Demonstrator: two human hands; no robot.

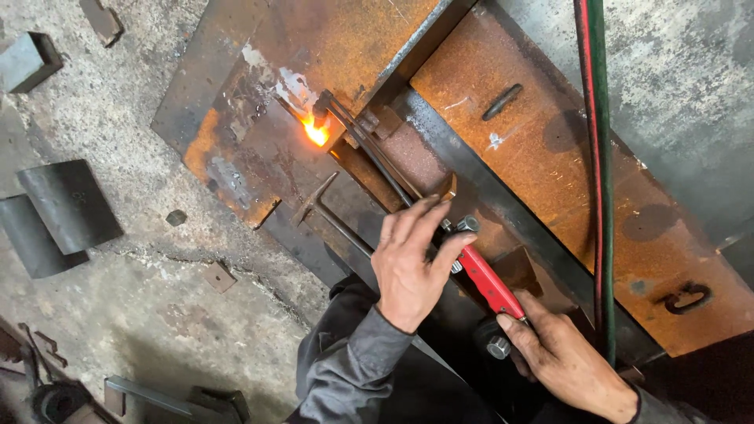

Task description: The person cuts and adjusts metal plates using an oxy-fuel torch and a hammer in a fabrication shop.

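Concrete floor [141,314], grey and dusty, fills the left side. On it lie big rusty steel plates [550,141], overlapping, running diagonally from top centre to lower right. A dark steel bar [487,196] crosses between the plates. Two hoses [597,157], one red and one green, run down the right side over the plates. Two dark curved metal pieces [63,208] sit on the floor at left, well apart from the plates; a small block [27,59] is at top left.

Cutting torch [440,228]: thin tubes run from the red handle [491,283] up-left to the tip, where an orange flame [316,132] burns on the plate edge. A hammer [326,208] lies on the plate just beside the torch tubes.

Left hand [412,263] rests over the torch near its valve knobs, fingers partly spread, thumb by the red handle; loosely on it, not a full wrap. Right hand [561,357] is closed around the rear end of the handle. Grey sleeve [345,369] on the left arm. A small nut [177,217] lies on the floor.
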